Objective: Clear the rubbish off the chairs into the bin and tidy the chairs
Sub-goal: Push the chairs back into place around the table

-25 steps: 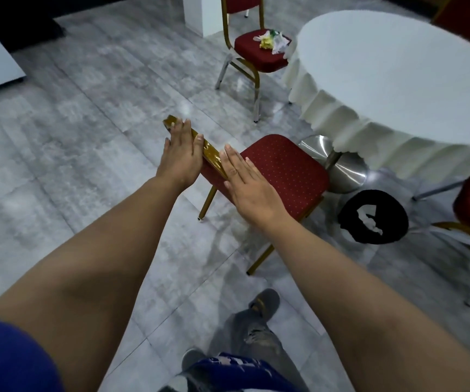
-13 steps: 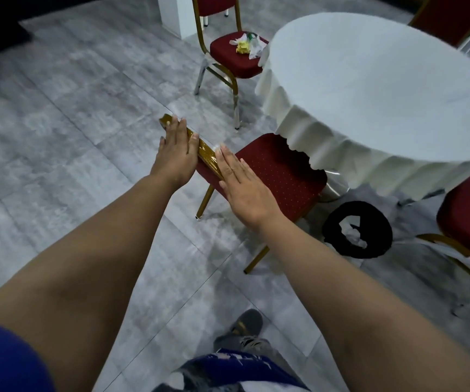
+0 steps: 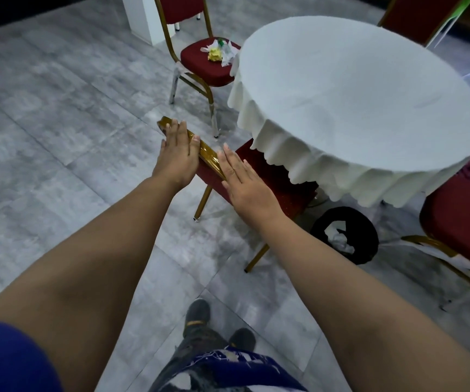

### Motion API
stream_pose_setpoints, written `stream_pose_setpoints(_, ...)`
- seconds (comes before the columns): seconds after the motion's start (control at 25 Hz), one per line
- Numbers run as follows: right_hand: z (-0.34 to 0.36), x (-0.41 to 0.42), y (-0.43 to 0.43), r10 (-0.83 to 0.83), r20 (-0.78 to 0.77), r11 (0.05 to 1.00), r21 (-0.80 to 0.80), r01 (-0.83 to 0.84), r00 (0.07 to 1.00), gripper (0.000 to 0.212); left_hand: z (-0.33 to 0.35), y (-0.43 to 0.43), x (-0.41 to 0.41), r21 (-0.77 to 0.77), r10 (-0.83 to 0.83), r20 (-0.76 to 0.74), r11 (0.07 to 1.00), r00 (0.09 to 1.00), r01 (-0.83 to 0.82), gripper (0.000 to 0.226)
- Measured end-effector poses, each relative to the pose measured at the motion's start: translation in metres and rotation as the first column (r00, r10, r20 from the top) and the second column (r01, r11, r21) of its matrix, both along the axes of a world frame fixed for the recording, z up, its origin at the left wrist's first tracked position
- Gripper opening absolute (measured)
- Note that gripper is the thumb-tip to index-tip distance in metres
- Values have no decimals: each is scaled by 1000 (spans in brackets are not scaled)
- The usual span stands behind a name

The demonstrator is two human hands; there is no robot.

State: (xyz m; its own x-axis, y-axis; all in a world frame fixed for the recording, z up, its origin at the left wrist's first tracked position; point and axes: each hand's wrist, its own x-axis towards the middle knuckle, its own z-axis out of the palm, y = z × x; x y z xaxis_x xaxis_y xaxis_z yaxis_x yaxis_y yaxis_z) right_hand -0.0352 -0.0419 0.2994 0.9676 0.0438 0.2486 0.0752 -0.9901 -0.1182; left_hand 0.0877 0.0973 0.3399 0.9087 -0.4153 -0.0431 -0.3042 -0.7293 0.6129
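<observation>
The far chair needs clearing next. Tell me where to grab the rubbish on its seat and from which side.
Pinch the rubbish from above at the crumpled white wrapper, gathering the yellow wad with it. It lies loose on the far chair's seat near the tablecloth. The backrest blocks one side and the table the other, so probably reach in over the seat's open front edge.
</observation>
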Motion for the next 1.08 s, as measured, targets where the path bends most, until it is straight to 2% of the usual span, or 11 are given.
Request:
stream_pose_setpoints(0.12, 3, 15, -10, -41, -42, 998, -44, 39, 998, 56, 2, -14, 19, 16, -25, -5, 1000, 1000, 25, 59)
stream_pose_setpoints(0.48, 3, 46, -23, -60, -62, 998, -5, 60, 996, 60, 1, -29, 53, 14, -67, 18, 998, 998, 67, 60)
stream_pose_setpoints(0.72, 12, 48, -17, -96, -127, 994, 40, 102, 987, 57, 2, -25, 61, 111, -89, 68, 990, 994, 81, 61)
stream_pose_setpoints(0.84, 21, 36, -14, -168, -156, 977, 109, 186, 973, 57, 3, -25, 57, 189, -102, 139, 979, 985, 75, 61)
stream_pose_setpoints(0.96, 23, 9, -20, -318, -165, 915, 205, 348, 934, 59, 7, -27, 49, 281, -116, 253, 959, 961, 41, 62)
stream_pose_setpoints(1.08, 16, -23, -38, -445, -204, 847, 221, 484, 872, 61, 10, -40, 34, 357, -230, 378, 930, 897, 88, 64)
